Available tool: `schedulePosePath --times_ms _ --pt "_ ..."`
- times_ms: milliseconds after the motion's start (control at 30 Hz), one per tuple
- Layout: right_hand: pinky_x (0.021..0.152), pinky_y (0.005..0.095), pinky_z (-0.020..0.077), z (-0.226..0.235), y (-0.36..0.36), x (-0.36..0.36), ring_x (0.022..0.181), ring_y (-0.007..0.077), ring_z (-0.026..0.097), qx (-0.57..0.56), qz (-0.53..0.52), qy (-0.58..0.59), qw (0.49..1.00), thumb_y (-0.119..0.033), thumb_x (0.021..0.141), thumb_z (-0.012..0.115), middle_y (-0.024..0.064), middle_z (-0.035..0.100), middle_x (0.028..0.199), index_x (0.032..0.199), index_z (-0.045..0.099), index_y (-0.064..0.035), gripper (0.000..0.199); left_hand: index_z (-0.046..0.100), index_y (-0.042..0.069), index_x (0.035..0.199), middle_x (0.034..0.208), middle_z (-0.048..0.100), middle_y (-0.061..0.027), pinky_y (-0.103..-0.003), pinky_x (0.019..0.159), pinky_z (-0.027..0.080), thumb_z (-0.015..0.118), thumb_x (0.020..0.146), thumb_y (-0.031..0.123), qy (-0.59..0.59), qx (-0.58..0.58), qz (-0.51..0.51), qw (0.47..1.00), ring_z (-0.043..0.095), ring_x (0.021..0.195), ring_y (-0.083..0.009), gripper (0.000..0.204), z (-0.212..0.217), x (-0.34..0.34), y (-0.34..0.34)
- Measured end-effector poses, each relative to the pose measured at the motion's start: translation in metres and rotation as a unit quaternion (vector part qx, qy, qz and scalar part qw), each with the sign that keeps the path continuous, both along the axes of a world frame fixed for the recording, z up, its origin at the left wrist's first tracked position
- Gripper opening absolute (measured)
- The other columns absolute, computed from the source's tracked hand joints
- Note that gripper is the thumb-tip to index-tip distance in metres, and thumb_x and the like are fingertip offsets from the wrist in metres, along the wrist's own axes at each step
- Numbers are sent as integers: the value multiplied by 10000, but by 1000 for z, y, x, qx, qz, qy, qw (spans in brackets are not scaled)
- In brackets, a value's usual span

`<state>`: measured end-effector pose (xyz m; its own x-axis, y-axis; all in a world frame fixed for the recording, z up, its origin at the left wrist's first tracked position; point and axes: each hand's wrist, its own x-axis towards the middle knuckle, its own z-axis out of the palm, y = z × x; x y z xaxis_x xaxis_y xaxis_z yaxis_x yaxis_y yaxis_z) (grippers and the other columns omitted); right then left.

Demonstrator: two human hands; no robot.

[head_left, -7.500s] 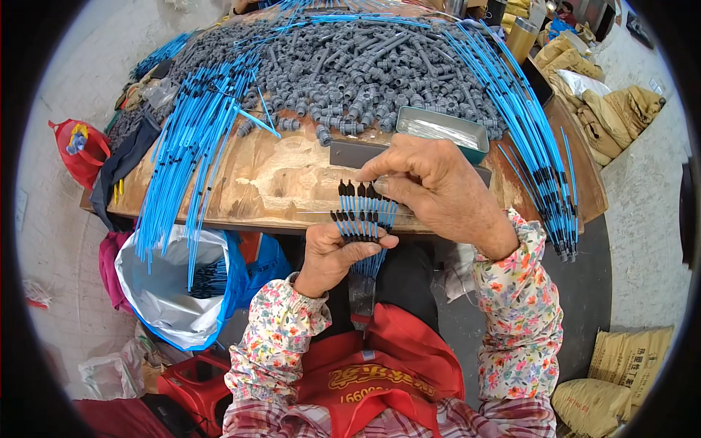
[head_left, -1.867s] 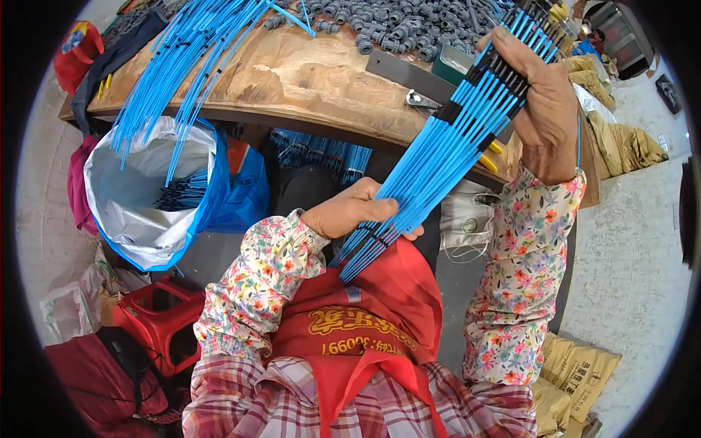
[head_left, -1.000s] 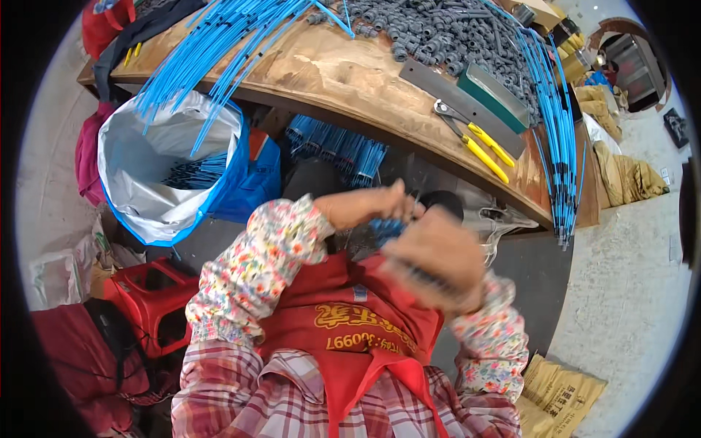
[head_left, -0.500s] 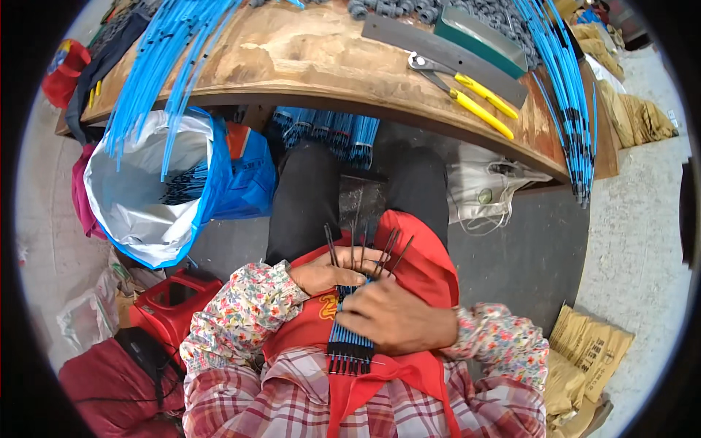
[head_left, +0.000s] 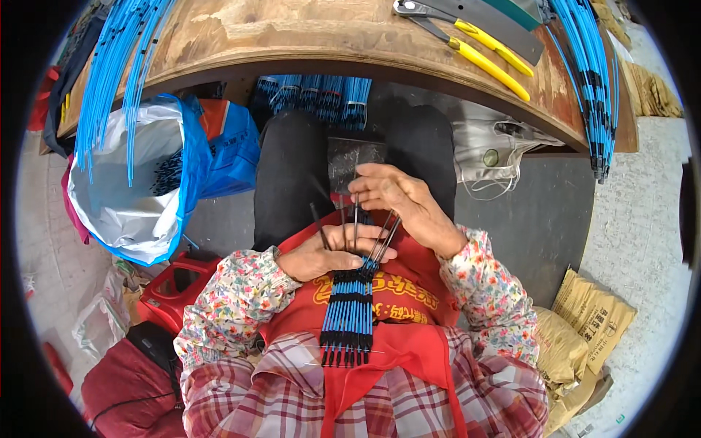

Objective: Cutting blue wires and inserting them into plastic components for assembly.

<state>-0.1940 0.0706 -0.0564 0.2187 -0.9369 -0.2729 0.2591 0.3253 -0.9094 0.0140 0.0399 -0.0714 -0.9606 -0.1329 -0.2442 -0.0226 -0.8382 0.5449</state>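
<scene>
1. Head view: the flat bundle of thin blue rods [head_left: 347, 314] lies at the lower centre of the frame, over the red apron [head_left: 427, 350], its black ends pointing toward the person's body. The lap presumably serves as a soft support.
2. The left hand [head_left: 325, 255] grips the bundle's upper end: its thumb is pressed across it, the other fingers beyond. Dark slender rods [head_left: 319, 225] rise between those spread fingers, probably so that they stand separate.
3. The right hand [head_left: 409, 204], at centre, has curled fingers beside the tips of these rods; I cannot tell whether they pinch one.
4. A fine wire crosses the black ends near the lower edge, seemingly to align them.
5. On the counter [head_left: 277, 33], pliers with yellow handles [head_left: 489, 62] lie upper right, likely parked within reach.
6. More blue rods [head_left: 124, 66] overhang its edge at upper left, above an open silver-lined bag [head_left: 117, 212], perhaps for easy picking.
</scene>
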Motion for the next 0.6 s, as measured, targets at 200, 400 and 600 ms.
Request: schedulePosePath --times_ms 200,400,600 --pt "876 313 473 2 -26 15 981 176 592 -56 105 -30 992 -270 979 464 123 619 1061 1183 521 32 369 426 -48 1293 1171 595 -202 -360 990 414 613 872 134 -44 -59 -49 996 563 1127 -251 495 -5 -10 -4" --pt "807 284 496 -3 -28 13 882 145 614 -60 136 21 989 -191 960 492 86 656 915 997 611 29 253 502 -46 1215 1105 628 -171 -348 955 448 621 875 153 -59 -11 48 997 591 1073 -224 412 -1 -6 4" --pt "793 277 495 -8 -24 18 869 133 602 -34 101 35 994 -195 958 490 76 643 919 997 595 27 249 535 -45 1150 1033 647 -154 -330 879 496 600 881 111 -108 9 178 978 626 988 -202 318 14 -9 11"
